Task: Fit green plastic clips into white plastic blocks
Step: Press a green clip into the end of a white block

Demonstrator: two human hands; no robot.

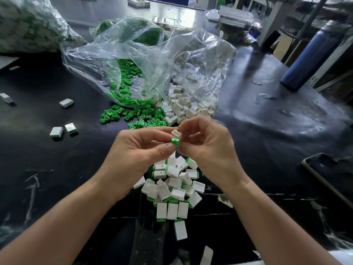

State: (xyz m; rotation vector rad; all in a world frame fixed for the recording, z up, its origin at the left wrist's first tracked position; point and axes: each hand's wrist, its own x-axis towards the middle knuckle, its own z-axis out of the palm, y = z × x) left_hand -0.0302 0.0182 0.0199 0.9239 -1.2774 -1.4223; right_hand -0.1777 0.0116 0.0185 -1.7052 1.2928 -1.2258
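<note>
Both hands meet above the black table (pixel 267 142). My right hand (pixel 210 148) pinches a small white block (pixel 176 134) at its fingertips, open side facing me. My left hand (pixel 137 148) pinches a green clip (pixel 175 142) just below the block, the two pieces nearly touching. Beyond the hands lie a heap of loose green clips (pixel 133 115) and a heap of loose white blocks (pixel 183 109), both spilling from a clear plastic bag (pixel 145 60). Under my wrists sits a pile of white blocks with green clips in them (pixel 173 186).
A few fitted blocks (pixel 57 131) lie scattered at the left. A large filled bag (pixel 28 25) stands at the far left, a blue bottle (pixel 309 58) at the right, and a dark flat device (pixel 328 175) near the right edge.
</note>
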